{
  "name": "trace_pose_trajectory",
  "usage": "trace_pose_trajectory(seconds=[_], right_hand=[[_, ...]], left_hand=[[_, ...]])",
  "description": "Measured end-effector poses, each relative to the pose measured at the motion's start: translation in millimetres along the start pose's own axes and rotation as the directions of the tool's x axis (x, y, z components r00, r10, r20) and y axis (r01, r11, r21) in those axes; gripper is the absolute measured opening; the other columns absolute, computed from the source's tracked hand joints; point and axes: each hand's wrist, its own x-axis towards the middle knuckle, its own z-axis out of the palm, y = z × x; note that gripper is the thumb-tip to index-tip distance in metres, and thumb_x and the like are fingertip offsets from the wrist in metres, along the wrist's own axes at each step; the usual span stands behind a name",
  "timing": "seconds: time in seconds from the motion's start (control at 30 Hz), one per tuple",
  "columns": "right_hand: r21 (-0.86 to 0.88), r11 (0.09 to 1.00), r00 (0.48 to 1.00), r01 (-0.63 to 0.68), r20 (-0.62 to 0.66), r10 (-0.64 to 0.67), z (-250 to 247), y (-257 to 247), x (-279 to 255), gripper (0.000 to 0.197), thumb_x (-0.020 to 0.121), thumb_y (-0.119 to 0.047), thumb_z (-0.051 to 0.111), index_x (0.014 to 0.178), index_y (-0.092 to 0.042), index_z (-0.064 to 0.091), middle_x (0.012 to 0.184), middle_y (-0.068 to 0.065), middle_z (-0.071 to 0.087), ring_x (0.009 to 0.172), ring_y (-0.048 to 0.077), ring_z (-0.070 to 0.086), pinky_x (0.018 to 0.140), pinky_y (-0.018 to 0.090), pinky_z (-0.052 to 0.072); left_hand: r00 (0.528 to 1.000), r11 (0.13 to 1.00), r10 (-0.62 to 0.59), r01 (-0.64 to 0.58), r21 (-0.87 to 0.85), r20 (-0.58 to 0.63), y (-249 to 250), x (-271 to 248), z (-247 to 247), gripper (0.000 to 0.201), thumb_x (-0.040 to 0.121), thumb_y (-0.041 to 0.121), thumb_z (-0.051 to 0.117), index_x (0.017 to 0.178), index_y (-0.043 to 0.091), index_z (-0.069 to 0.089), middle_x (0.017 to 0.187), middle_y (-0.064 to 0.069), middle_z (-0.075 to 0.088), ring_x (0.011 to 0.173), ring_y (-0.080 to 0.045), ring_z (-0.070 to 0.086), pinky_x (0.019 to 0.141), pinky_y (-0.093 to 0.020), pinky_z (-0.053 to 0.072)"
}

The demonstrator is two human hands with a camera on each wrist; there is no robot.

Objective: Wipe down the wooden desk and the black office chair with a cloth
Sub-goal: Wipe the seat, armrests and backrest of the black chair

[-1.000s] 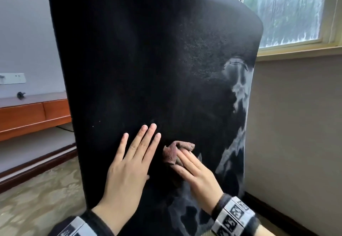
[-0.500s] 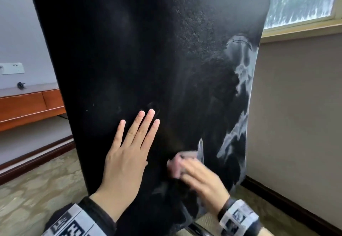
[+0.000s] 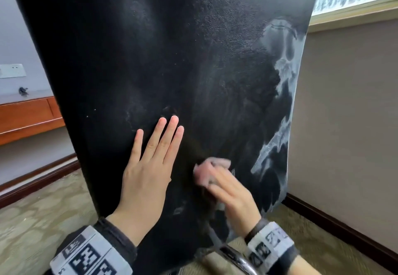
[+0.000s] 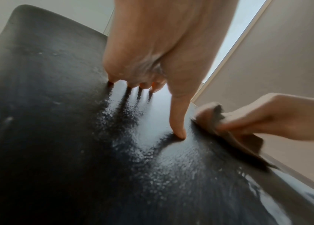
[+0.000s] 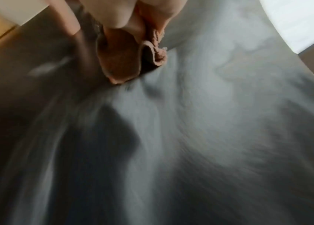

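Over the last second the right hand [image 3: 231,190] has slid the pink cloth [image 3: 207,170] down and to the right across the back of the black chair [image 3: 172,59], from just beside the left hand's fingertips to a spot lower on the panel, near its pale, shiny right edge. The cloth and right hand, sharp a second ago, are now smeared with motion blur. The head view has drawn closer, so the chair's top edge has left the picture and less of the wooden desk [image 3: 28,115] shows.
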Motion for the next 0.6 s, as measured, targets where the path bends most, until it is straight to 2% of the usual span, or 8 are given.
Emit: trace_pose_trajectory(seconds=[0.07, 0.1, 0.2, 0.27, 0.33, 0.43, 0.53, 0.6], right_hand=[[-0.111, 0.992, 0.98, -0.057, -0.193, 0.035, 4, 7, 15, 0.035, 0.095, -0.001, 0.043, 0.121, -0.016, 0.06, 0.14, 0.006, 0.045, 0.134, 0.019, 0.04, 0.111, 0.033, 0.034], [-0.151, 0.988, 0.985, -0.045, -0.169, 0.019, 21, 2, 4, 0.036, 0.091, 0.002, 0.047, 0.119, -0.014, 0.062, 0.141, 0.004, 0.046, 0.135, 0.018, 0.039, 0.112, 0.032, 0.033], [-0.024, 0.995, 0.982, 0.098, 0.166, -0.092, 58, -18, -53, 0.034, 0.101, -0.021, 0.039, 0.132, -0.026, 0.053, 0.145, -0.015, 0.041, 0.136, 0.003, 0.034, 0.104, 0.027, 0.042], [-0.042, 0.974, 0.945, 0.221, 0.257, -0.203, 47, -8, -48, 0.038, 0.102, -0.028, 0.03, 0.136, -0.025, 0.048, 0.146, -0.012, 0.04, 0.137, 0.004, 0.031, 0.102, 0.03, 0.043], [-0.037, 0.973, 0.961, 0.227, 0.171, -0.218, 18, -1, -9, 0.035, 0.103, -0.023, 0.032, 0.131, -0.021, 0.052, 0.146, -0.002, 0.039, 0.137, 0.009, 0.034, 0.109, 0.033, 0.037], [-0.092, 0.988, 0.973, 0.122, -0.183, -0.137, 0, -1, 33, 0.035, 0.092, 0.006, 0.048, 0.122, -0.012, 0.055, 0.142, 0.005, 0.041, 0.134, 0.021, 0.041, 0.111, 0.035, 0.034], [-0.023, 0.99, 0.99, 0.14, 0.028, -0.14, 46, -16, -13, 0.046, 0.1, 0.003, 0.031, 0.131, -0.025, 0.05, 0.144, -0.011, 0.042, 0.133, 0.004, 0.039, 0.108, 0.022, 0.036], [-0.114, 0.938, 0.931, 0.327, 0.208, -0.299, 71, -15, -51, 0.042, 0.105, -0.021, 0.02, 0.132, -0.026, 0.051, 0.141, -0.011, 0.046, 0.133, 0.005, 0.038, 0.103, 0.03, 0.043]], left_hand=[[1.0, 1.0, -0.012, 0.012, 0.0, 0.009, 2, -1, 0, 0.115, 0.059, 0.016, 0.087, 0.15, 0.007, 0.017, 0.159, -0.01, 0.007, 0.146, -0.027, 0.009, 0.116, -0.049, 0.011], [1.0, 1.0, -0.013, 0.013, -0.001, 0.011, 2, -1, 0, 0.114, 0.059, 0.015, 0.086, 0.15, 0.007, 0.017, 0.159, -0.01, 0.007, 0.146, -0.027, 0.009, 0.115, -0.05, 0.013], [1.0, 1.0, -0.007, 0.007, -0.002, 0.017, 1, -1, -1, 0.116, 0.058, 0.019, 0.087, 0.15, 0.007, 0.017, 0.159, -0.01, 0.008, 0.146, -0.027, 0.009, 0.115, -0.05, 0.014], [0.999, 1.0, -0.007, 0.007, 0.011, 0.032, 1, -1, 0, 0.118, 0.058, 0.02, 0.087, 0.15, 0.007, 0.015, 0.159, -0.009, 0.006, 0.146, -0.027, 0.007, 0.116, -0.05, 0.012], [0.999, 1.0, -0.016, 0.016, 0.001, 0.036, 2, -1, 0, 0.117, 0.059, 0.018, 0.087, 0.15, 0.007, 0.014, 0.159, -0.01, 0.004, 0.146, -0.026, 0.006, 0.116, -0.05, 0.011], [0.999, 1.0, -0.022, 0.022, 0.002, 0.025, 4, -1, 0, 0.116, 0.06, 0.016, 0.086, 0.15, 0.006, 0.013, 0.159, -0.01, 0.003, 0.146, -0.026, 0.005, 0.115, -0.05, 0.013], [1.0, 1.0, -0.013, 0.013, -0.012, 0.009, 3, 0, 0, 0.115, 0.058, 0.016, 0.087, 0.15, 0.007, 0.017, 0.159, -0.01, 0.007, 0.146, -0.027, 0.008, 0.115, -0.05, 0.012], [1.0, 1.0, -0.009, 0.009, -0.012, 0.025, 1, -2, 0, 0.118, 0.056, 0.017, 0.088, 0.15, 0.008, 0.016, 0.159, -0.01, 0.007, 0.146, -0.027, 0.008, 0.115, -0.05, 0.012]])
